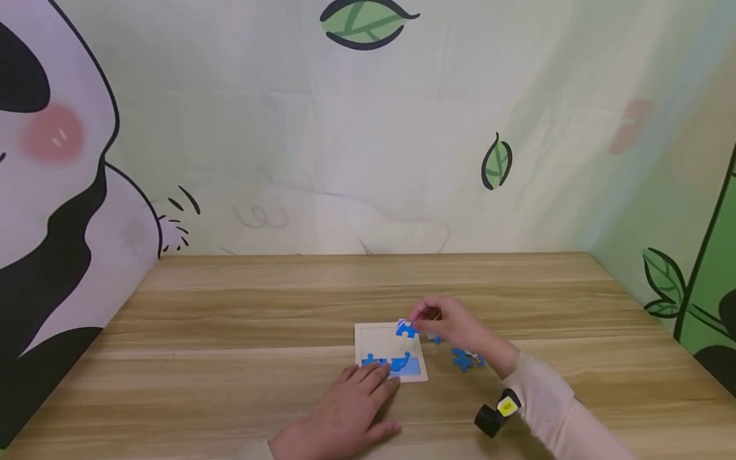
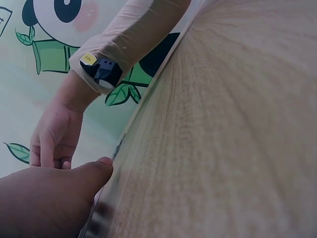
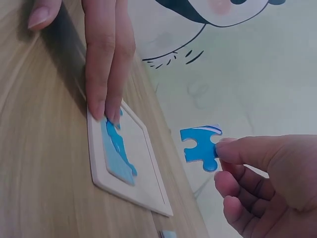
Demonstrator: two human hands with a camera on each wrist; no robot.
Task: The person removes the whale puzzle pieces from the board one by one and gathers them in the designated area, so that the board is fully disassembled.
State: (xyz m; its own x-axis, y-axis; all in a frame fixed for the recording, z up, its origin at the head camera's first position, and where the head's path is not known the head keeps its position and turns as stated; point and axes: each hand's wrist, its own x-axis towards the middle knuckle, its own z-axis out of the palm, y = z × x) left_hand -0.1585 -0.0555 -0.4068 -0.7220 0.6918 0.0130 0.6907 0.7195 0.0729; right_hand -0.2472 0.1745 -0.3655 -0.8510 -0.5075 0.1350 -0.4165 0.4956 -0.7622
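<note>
Okay, right hand [image 1: 447, 321] pinched blue puzzle piece [image 3: 199, 144] above tray [image 1: 376, 340], grip closed, fingertip behind piece hidden. Left hand [image 1: 349, 412]: grip unclosed, fingers straight, tips partly covering laid pieces [image 1: 407, 366]. Loose pieces [image 1: 462, 360] lay right of tray on desk [image 1: 230, 319], one partly hidden by right hand.

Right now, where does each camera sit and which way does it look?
Head: worn on the head, looking forward and down at the table and painted wall; left hand and right hand show.
Left wrist: on the left wrist, looking past part of the left hand along the table; the right hand and sleeve show.
Right wrist: on the right wrist, looking at the right hand pinching a blue puzzle piece; part of the left hand shows.
Shared: head and right wrist both see the puzzle tray.
</note>
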